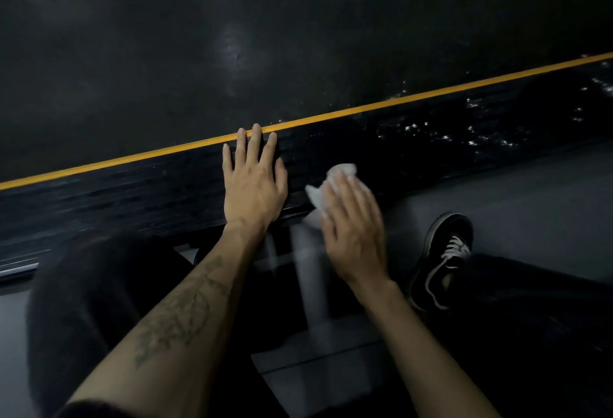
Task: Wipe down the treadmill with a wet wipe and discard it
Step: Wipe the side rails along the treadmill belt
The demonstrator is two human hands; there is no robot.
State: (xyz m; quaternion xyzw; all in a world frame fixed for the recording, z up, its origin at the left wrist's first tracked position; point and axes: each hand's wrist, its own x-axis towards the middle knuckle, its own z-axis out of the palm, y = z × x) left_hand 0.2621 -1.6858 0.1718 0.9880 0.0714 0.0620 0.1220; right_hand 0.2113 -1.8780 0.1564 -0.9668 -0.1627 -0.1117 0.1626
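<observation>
The treadmill's black side rail (132, 198) runs across the view from lower left to upper right, edged by a yellow stripe (365, 107), with the dark belt (232, 36) beyond it. My left hand (253, 182) lies flat on the rail, fingers straight and spread, fingertips at the stripe. My right hand (355, 228) presses a crumpled white wet wipe (331, 185) against the rail's near edge; the wipe bunches out beyond my fingers. Wet glints (481, 132) show on the rail to the right.
Grey floor (530, 192) lies on the near side of the rail. My right foot in a black-and-white sneaker (444, 258) rests on it at the right. My dark-trousered knee (99, 301) fills the lower left. A grey post and base (311, 318) stand between my arms.
</observation>
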